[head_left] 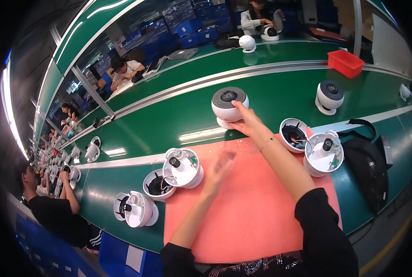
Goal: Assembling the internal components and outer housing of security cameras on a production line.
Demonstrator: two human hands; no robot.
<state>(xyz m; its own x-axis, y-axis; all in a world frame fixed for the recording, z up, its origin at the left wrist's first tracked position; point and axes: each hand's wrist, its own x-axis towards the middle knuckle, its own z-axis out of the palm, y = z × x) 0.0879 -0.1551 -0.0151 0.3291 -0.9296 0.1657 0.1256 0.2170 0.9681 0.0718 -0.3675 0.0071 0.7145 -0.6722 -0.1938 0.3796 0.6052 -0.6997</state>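
My right hand (246, 119) grips a round white camera (229, 108) with a dark grey face, over the green belt just past the pink mat (243, 217). Its thumb lies at the dark face and its fingers reach toward the base. Blurred by motion, my left hand (219, 173) is above the mat with fingers apparently stretched out and nothing visible in them. Near it, at the mat's left edge, stands an opened white camera housing (183, 171) beside its detached round cover (158, 185). Another opened housing (325, 154) and cover (292, 135) are on the right.
A third opened housing (139, 210) stands on the left of the green bench. Farther along the belt are a closed camera (329, 96) and a red bin (345, 63). A black bag (366, 166) lies at the right. Co-workers sit at left and across.
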